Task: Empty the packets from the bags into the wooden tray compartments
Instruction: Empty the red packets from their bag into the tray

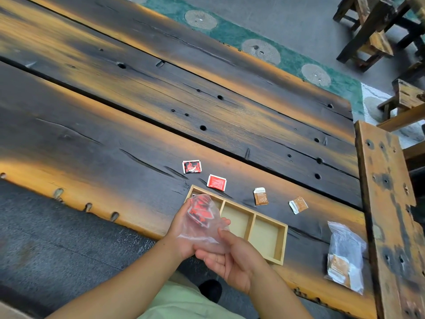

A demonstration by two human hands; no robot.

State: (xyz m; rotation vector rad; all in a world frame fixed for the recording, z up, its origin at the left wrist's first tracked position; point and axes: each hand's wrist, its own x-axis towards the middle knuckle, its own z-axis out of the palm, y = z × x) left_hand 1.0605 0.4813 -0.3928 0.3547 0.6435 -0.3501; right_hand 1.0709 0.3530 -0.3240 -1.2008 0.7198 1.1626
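Gripped between left hand [180,230] and right hand [231,259]: clear soft plastic bag of red packets [202,217], over the end compartment of the pale wooden tray [284,245]. Likely light, limp, slippery; best held by bottom corners.

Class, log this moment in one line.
left hand, right hand: hold packet bag; bag: over left end of tray; second bag: on table

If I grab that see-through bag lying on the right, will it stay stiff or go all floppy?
Probably floppy: the clear bag lies crumpled on the table. Its brown packets sit bunched at one end, so they would likely slide and sag. The shiny film may feel slippery.
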